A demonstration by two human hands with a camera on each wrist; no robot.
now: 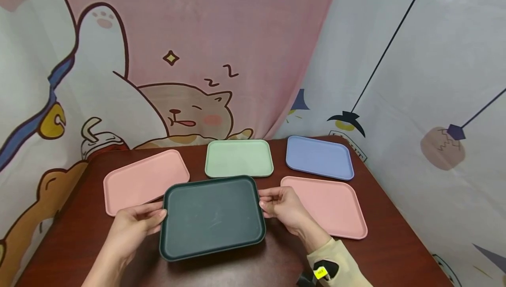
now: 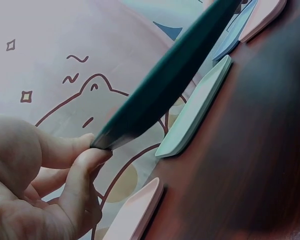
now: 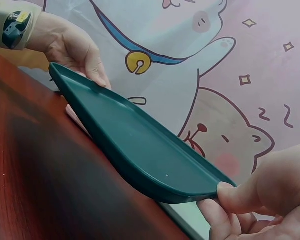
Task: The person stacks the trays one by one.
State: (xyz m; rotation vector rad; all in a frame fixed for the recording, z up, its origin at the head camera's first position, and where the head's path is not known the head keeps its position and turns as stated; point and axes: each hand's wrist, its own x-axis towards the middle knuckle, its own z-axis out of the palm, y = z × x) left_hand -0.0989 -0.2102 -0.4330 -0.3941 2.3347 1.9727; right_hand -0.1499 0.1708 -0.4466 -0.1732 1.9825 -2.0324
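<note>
Here, the left hand (image 1: 132, 225) pinches the left edge of the dark green tray (image 1: 212, 216), with the thumb on top and the fingers (image 2: 82, 167) curled under the rim. The right hand (image 1: 282, 208) pinches the right edge the same way, thumb on the rim and fingers below. So both hands hold the same tray, one on each side.

The dark green tray is lifted a little off the brown table (image 1: 395, 252), near the front edge, in the middle. From the wrist views it looks tilted, with air under it.

Four more trays lie flat on the table around it. A pink tray (image 1: 144, 180) is at the left side, and part of the dark green tray seems to hang over its corner. A light green tray (image 1: 239, 157) sits at the back edge in the middle. A blue tray (image 1: 319, 156) sits near the back right corner. Another pink tray (image 1: 328, 205) lies by the right edge, just beside the right hand.

To do this well, I think both hands should grip evenly and keep the tray level, so it does not slip. It should stay high enough not to bump the trays beside it.

Behind the table hangs a curtain (image 1: 189, 58) with a sleepy cartoon cat.
</note>
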